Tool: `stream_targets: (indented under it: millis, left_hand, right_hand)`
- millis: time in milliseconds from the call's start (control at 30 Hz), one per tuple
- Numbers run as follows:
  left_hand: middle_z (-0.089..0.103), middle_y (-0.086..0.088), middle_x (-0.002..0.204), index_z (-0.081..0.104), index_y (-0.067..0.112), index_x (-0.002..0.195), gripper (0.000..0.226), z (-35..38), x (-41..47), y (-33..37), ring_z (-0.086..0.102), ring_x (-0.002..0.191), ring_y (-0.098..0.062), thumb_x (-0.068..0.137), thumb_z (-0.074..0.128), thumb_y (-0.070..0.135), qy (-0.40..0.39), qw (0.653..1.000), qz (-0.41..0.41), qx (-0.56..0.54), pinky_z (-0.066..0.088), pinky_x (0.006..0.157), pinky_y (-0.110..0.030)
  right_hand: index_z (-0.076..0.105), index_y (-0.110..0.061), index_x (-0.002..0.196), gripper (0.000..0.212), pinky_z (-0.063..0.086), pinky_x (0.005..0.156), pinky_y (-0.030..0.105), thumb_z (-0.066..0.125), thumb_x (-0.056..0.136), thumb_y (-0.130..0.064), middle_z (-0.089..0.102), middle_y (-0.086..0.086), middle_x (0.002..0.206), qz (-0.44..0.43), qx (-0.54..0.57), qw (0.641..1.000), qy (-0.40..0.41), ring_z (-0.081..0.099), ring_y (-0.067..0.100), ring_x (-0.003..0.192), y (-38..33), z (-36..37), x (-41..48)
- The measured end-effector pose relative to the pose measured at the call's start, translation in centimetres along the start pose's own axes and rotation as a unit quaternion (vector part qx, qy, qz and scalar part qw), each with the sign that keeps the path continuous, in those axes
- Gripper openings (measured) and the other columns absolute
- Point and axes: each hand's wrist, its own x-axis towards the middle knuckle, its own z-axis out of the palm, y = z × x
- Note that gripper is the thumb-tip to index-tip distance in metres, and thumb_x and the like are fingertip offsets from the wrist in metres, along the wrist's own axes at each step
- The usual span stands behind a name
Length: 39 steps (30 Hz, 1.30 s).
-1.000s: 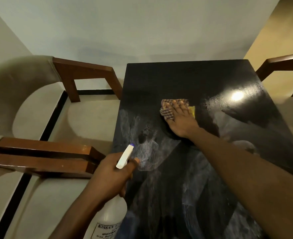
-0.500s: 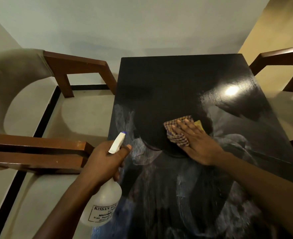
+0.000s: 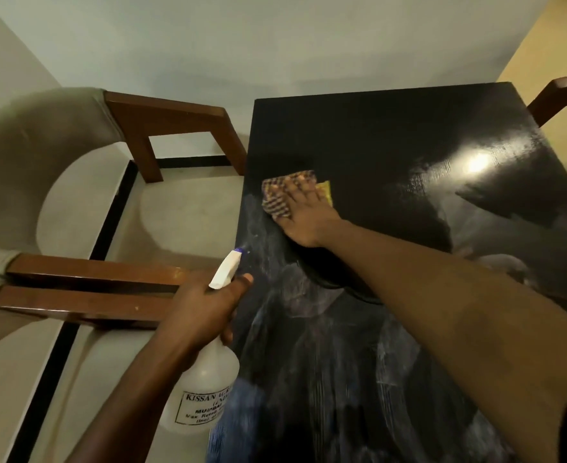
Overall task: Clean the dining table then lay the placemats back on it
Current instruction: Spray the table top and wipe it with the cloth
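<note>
Head view: at centre frame the right hand (image 3: 303, 212) lies flat, fingers straight, pressing a checked cloth (image 3: 277, 198) onto the black tabletop (image 3: 375, 145) near its left edge. Lower left, the left hand (image 3: 202, 312) grips a spray bottle (image 3: 202, 389) by the neck. My worry: a stroke running past that edge would drag the cloth off, and wet smears may dry streaky. No placemats show; the bottle's label is partly hidden

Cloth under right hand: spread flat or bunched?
Bunched. The cloth is a wad under the right hand, fingers flat, pressing it on the table; a yellow layer shows beside the checked one.
</note>
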Motion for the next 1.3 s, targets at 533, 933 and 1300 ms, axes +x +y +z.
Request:
stream_targets:
  millis: [533, 933, 1300]
  left_hand:
    - [0.071, -0.015, 0.075, 0.063, 0.007, 0.092, 0.034, -0.6, -0.3, -1.1, 0.056, 0.043, -0.017, 0.101, 0.065, 0.039, 0.001, 1.000, -0.018, -0.004, 0.053, 0.055, -0.033]
    - [0.064, -0.005, 0.061, 0.063, 0.014, 0.086, 0.026, -2.0, -1.8, -3.4, 0.052, 0.038, -0.012, 0.100, 0.067, 0.035, 0.007, 0.999, -0.038, -0.010, 0.050, 0.044, -0.020]
    - [0.070, -0.015, 0.071, 0.069, 0.011, 0.088, 0.026, -0.8, -3.5, -0.9, 0.053, 0.038, -0.013, 0.102, 0.064, 0.032, -0.006, 1.000, 0.009, 0.001, 0.048, 0.046, -0.027]
  right_hand:
    - [-0.001, -0.034, 0.166, 0.068, -0.012, 0.127, 0.034, 0.026, 0.107, -0.056, -0.010, -0.008, 0.173, -0.120, -0.063, 0.991, -0.008, -0.017, 0.014, 0.159, 5.4, 2.0, -11.6]
    - [-0.001, -0.022, 0.167, 0.073, -0.011, 0.125, 0.045, 0.025, 0.108, -0.056, -0.010, 0.003, 0.174, -0.045, -0.031, 0.998, -0.025, -0.015, 0.026, 0.159, -4.7, -0.1, 4.9]
    - [0.015, -0.025, 0.166, 0.071, -0.001, 0.130, 0.046, 0.040, 0.105, -0.051, 0.008, 0.004, 0.174, -0.303, -0.080, 0.950, -0.017, -0.004, 0.024, 0.161, -5.5, 7.0, -11.2]
